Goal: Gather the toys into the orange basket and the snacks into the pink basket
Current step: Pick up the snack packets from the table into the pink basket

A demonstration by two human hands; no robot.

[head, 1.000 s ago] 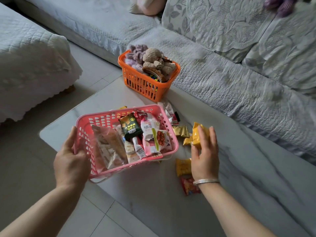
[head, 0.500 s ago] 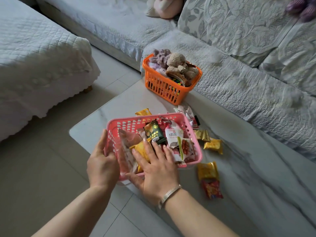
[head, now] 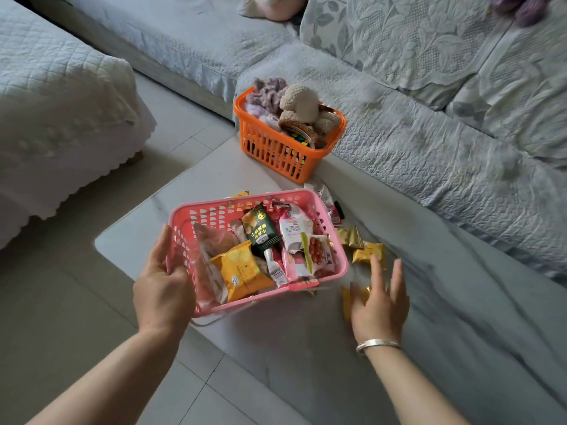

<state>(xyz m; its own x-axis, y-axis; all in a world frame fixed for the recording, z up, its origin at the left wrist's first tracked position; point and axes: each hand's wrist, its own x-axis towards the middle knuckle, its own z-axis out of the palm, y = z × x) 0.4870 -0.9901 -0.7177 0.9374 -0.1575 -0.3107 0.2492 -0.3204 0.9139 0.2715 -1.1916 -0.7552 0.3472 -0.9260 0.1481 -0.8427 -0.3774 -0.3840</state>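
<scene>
- Two baskets on the pale marble-look table (head: 306, 348): my pink plastic slotted basket (head: 214, 214) at the near left corner, and the orange plastic slotted basket (head: 276, 154) at the far edge, up against the grey quilted sofa (head: 429, 148).
- My left hand (head: 164, 289) is clamped on the pink basket's near left rim, thumb outside, fingers curled over the wall.
- Inside it, snack packets piled up: a yellow foil packet (head: 242, 271) near my left hand, a dark green packet (head: 260, 233) in the middle, a pink-and-white packet (head: 293, 231) toward the right wall.
- My right hand (head: 380, 299) is empty, fingers spread apart, palm down over a small yellow snack packet (head: 348, 302) lying on the table just right of the pink basket; whether I'm touching it, I cannot tell.
- More loose ones beyond: a gold packet (head: 349, 236) and a second small yellow packet (head: 366, 251).
- Orange basket is heaped with plush toys (head: 299, 102), well apart from my hands.
</scene>
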